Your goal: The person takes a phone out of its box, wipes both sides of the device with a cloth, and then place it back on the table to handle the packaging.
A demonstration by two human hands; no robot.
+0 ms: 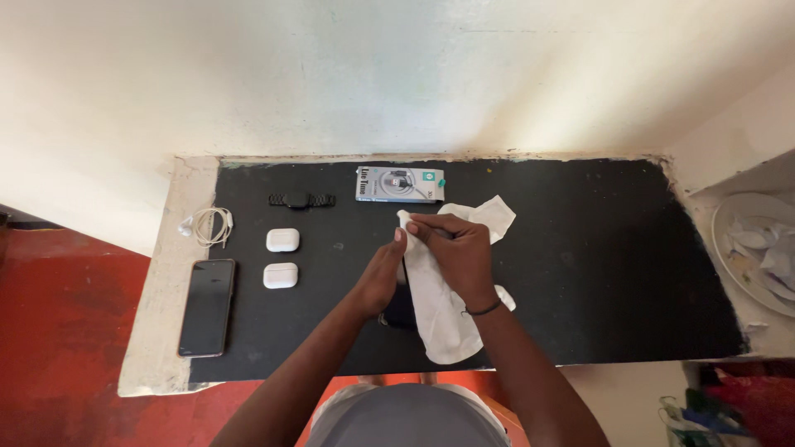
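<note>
Over black table (580, 248), hands (426, 257) pinch cloth (439, 310).

On the black tabletop (596, 248) a smartphone (207, 307) lies face up at the near left corner, partly over the pale edge strip. Beyond it sits a coiled white cable (209, 225). Two white earbud cases (281, 257) rest one behind the other, just right of the phone. A dark wristwatch (301, 200) lies flat farther back. A boxed cable package (399, 184) lies near the wall. A white plate (733, 248) of crumpled paper (766, 252) sits on a ledge at right.
</note>
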